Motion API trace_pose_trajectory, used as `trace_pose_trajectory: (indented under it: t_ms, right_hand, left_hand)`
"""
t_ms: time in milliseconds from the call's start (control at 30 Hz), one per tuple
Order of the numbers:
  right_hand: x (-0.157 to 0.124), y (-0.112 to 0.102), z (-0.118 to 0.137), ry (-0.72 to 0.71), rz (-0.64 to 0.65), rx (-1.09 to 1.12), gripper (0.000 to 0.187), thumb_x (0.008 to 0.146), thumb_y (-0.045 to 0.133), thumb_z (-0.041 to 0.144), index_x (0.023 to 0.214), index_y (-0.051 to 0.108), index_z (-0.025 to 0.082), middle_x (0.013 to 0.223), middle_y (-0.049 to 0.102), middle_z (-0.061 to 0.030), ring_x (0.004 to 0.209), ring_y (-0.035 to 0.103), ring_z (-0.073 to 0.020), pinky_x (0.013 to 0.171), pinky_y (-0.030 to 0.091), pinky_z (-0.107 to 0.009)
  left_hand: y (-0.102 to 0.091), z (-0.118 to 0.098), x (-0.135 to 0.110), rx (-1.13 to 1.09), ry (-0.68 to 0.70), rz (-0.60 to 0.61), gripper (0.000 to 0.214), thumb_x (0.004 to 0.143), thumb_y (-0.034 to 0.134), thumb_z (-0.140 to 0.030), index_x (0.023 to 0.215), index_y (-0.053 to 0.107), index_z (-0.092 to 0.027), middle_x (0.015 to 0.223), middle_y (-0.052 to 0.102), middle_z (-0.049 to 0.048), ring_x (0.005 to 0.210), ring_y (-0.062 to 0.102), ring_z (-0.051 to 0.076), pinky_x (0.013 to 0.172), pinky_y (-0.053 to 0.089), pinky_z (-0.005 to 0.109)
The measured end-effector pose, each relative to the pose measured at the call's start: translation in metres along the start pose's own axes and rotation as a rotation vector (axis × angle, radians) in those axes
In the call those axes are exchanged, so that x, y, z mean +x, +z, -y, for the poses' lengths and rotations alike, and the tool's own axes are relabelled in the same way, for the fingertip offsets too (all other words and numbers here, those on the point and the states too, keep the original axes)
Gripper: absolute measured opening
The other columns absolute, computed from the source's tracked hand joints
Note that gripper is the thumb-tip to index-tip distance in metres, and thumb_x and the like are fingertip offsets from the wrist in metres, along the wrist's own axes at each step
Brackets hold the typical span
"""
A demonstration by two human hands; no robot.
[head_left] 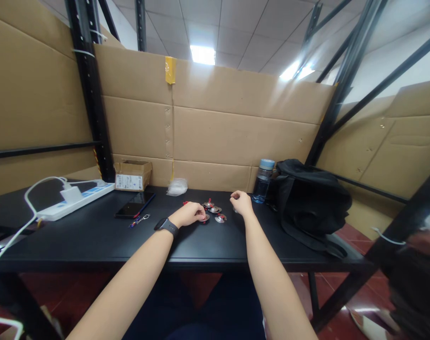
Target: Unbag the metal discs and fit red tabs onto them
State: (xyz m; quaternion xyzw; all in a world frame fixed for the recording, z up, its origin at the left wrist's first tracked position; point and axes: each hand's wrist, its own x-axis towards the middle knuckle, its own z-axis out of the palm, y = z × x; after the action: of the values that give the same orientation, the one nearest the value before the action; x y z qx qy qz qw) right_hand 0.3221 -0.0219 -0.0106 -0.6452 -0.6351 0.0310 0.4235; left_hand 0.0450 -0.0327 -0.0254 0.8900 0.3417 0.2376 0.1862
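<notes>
Several small round metal discs with red bits (pixel 215 210) lie in a cluster on the black table (pixel 94 236). My left hand (pixel 191 214), with a dark watch (pixel 167 226) on its wrist, rests curled on the table and touches the nearest disc at the cluster's left. My right hand (pixel 242 203) hovers just right of the discs, fingers curled loosely; whether it holds anything is hidden.
A black bag (pixel 307 203) and a blue-capped bottle (pixel 263 181) stand at the right. A phone (pixel 133 207), pen and keys (pixel 140 220) lie left of my hands. A white power strip (pixel 76 198), small cardboard box (pixel 133 175) and plastic packet (pixel 176 187) sit farther back. Cardboard walls surround the table.
</notes>
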Motion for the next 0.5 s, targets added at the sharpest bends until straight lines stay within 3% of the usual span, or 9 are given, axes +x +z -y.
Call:
trace_pose_trajectory:
  t_ms: [167,367,500]
  right_hand:
    - [-0.007,0.004,0.016,-0.221,0.156,0.246,0.024,0.074,0.064,0.021,0.097,0.071,0.02,0.095,0.07,-0.0031,0.069,0.062,-0.0125,0.073,0.053,-0.026]
    - [-0.025,0.02,0.05,-0.38,0.397,0.529,0.056,0.066,0.08,0.028,0.119,0.063,0.022,0.118,0.067,-0.0073,0.079,0.068,-0.0142,0.07,0.055,-0.027]
    - [-0.035,0.031,0.065,-0.43,0.447,0.542,0.054,0.068,0.082,0.031,0.118,0.063,0.023,0.113,0.07,-0.005,0.083,0.068,-0.0155,0.075,0.055,-0.027]
  left_hand:
    - [0.003,0.001,0.002,0.043,-0.03,-0.137,0.016,0.09,0.053,-0.024,0.091,0.069,-0.02,0.083,0.073,0.0025,0.074,0.065,0.016,0.07,0.043,0.024]
    - [0.001,-0.004,0.004,-0.15,-0.08,-0.288,0.022,0.099,0.039,-0.031,0.096,0.059,-0.021,0.087,0.072,0.0022,0.081,0.066,0.016,0.079,0.047,0.026]
    - [0.003,-0.003,0.006,-0.171,-0.092,-0.317,0.025,0.099,0.041,-0.038,0.092,0.058,-0.021,0.091,0.073,0.0031,0.085,0.067,0.018,0.08,0.048,0.028]
